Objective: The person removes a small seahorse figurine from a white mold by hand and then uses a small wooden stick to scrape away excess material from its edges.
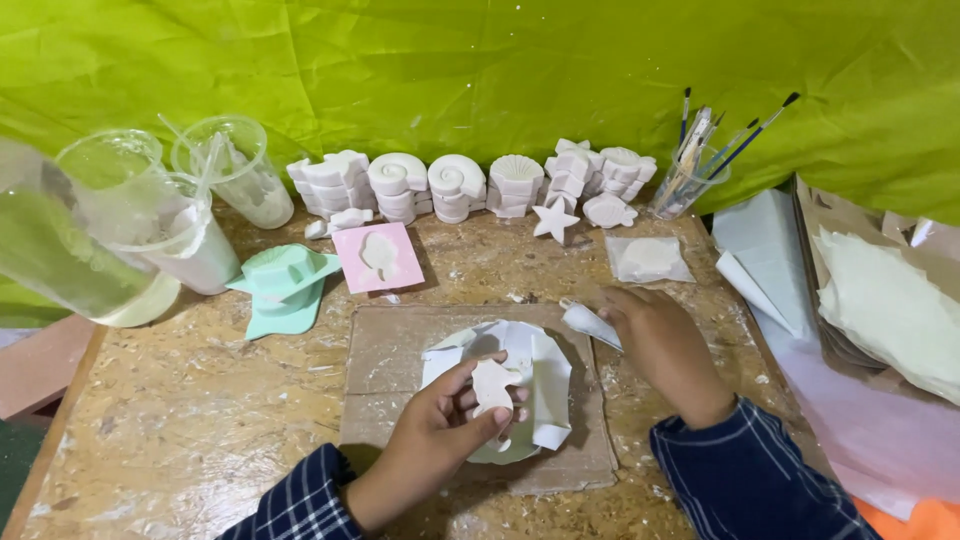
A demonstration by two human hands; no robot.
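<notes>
My left hand holds a small white plaster seahorse figure over a pale green mould wrapped in white paper. This lies on a brown cardboard sheet. My right hand is to the right of it, fingers closed on a small white rolled piece at the cardboard's far right corner. Both sleeves are dark blue checked.
Rows of white plaster shells and stars line the back by the green cloth. A pink mould, mint green moulds, clear plastic cups, a brush cup, a plastic bag and paper stacks surround the work area.
</notes>
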